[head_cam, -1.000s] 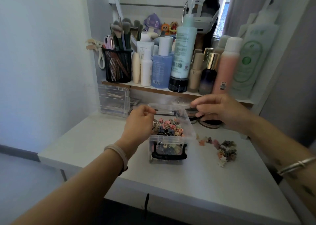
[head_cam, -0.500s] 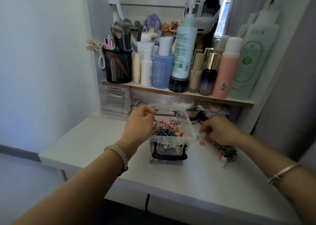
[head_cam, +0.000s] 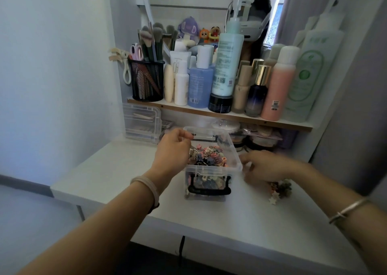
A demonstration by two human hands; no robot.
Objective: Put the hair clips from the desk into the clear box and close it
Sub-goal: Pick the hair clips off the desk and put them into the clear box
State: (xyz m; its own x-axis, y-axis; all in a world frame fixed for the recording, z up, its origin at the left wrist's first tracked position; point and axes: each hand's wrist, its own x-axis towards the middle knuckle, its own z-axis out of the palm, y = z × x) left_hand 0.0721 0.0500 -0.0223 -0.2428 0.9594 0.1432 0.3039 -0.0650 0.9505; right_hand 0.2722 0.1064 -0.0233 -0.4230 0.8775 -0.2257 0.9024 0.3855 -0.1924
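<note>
Several hair clips (head_cam: 280, 188) lie loose on the desk (head_cam: 230, 222) just right of the clear box (head_cam: 211, 170), which stands open and heaped near its rim; left hand (head_cam: 173, 149) curls over the box's left rim, gripping it; right hand (head_cam: 263, 166) is down between box and pile, too blurred to tell if it pinches anything. Risks, as I judge: extra clips slide off the heap over the rim; clips standing proud stop it closing.

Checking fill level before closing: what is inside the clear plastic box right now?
A heap of small pastel hair clips fills the clear plastic box almost to its rim; more show through its front wall. The left hand, gripping the left rim, covers that side.
</note>
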